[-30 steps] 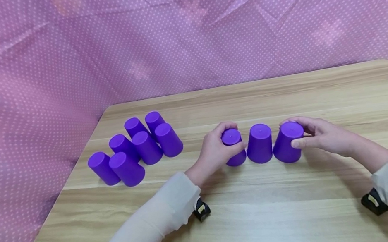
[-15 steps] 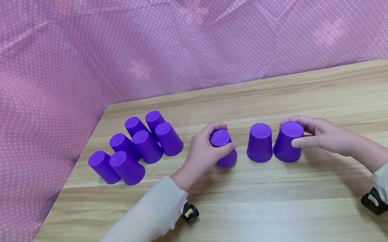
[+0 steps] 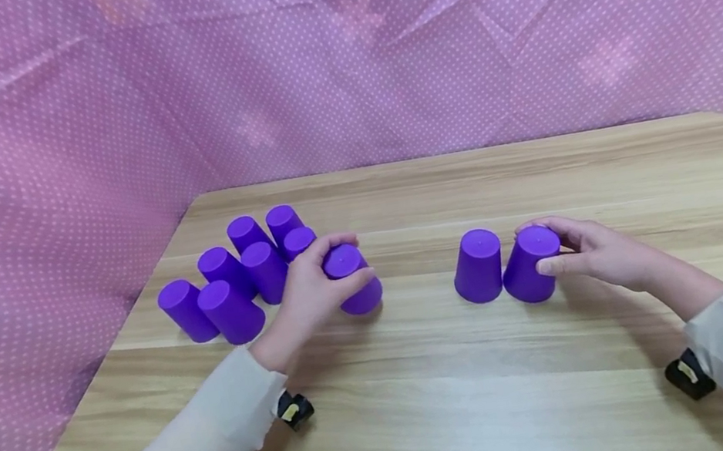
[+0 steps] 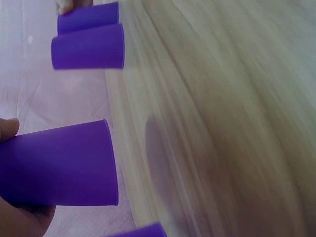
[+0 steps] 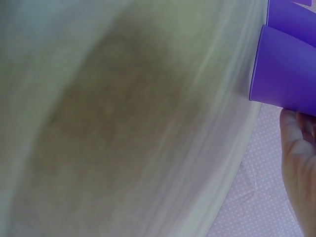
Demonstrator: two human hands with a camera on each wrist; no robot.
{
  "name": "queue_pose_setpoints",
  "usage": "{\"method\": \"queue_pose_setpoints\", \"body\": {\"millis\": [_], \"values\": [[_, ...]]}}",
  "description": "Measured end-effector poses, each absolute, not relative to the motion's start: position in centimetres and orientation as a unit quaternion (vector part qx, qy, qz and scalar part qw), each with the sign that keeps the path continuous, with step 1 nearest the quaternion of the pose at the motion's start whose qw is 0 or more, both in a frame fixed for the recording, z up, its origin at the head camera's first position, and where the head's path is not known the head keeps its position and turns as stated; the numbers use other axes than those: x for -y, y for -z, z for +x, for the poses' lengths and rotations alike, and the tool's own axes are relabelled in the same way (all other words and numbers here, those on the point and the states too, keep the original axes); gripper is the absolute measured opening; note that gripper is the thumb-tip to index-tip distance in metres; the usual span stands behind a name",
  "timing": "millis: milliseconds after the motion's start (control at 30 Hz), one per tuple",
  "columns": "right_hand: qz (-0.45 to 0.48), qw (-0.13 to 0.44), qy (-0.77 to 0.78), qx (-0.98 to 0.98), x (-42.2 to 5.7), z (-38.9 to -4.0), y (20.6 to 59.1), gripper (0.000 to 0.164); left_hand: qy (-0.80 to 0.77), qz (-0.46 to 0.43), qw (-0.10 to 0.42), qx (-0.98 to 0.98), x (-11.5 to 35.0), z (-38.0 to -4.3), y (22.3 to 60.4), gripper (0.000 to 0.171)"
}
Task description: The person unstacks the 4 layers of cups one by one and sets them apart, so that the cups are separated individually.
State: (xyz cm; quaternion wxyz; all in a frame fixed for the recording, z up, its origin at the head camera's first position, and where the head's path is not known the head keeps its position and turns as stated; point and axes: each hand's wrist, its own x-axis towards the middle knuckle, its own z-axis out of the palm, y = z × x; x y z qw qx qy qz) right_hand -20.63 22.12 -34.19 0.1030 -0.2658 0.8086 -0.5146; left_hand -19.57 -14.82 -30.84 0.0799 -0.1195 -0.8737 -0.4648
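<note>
My left hand (image 3: 314,283) grips an upside-down purple cup (image 3: 360,288), thumb on the near side and fingers round the far side. In the left wrist view, that cup (image 4: 59,165) has its rim just off the wooden surface, with a shadow beside it. Over on the right, my right hand (image 3: 590,254) holds another inverted purple cup (image 3: 528,271) that stands on the table. Close against its left side is a third purple cup (image 3: 478,270). The right wrist view shows the held cup (image 5: 286,69) between my fingers and the neighbouring cup.
Several more inverted purple cups (image 3: 231,315) stand grouped on the left of the wooden table (image 3: 430,402). One of them (image 3: 299,241) is partly hidden behind my left hand. A pink dotted cloth (image 3: 338,65) hangs behind the table and along its left side.
My left hand has carried its cup leftward, away from the row of three and up to the left group. The right hand and its cup have stayed in place.
</note>
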Motion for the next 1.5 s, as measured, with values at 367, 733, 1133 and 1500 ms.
{"method": "queue_pose_setpoints", "body": {"millis": [367,733,1133,1500], "values": [[-0.265,0.099,0.506,-0.814,-22.3,-20.5,33.8,0.046,0.458,-0.074,0.091,0.881,18.8,-18.4,29.9,0.044],[-0.265,0.094,0.503,-0.817,-22.4,-20.5,33.9,0.045,0.406,-0.038,0.103,0.907,21.8,-18.5,29.9,0.046],[-0.252,0.108,0.494,-0.825,-22.2,-20.5,33.9,0.047,0.379,-0.013,0.099,0.92,23.2,-18.6,30.3,0.045],[-0.26,0.107,0.497,-0.821,-21.9,-20.5,34.1,0.046,0.387,-0.001,0.092,0.917,23.8,-18.6,31.2,0.047]]}}
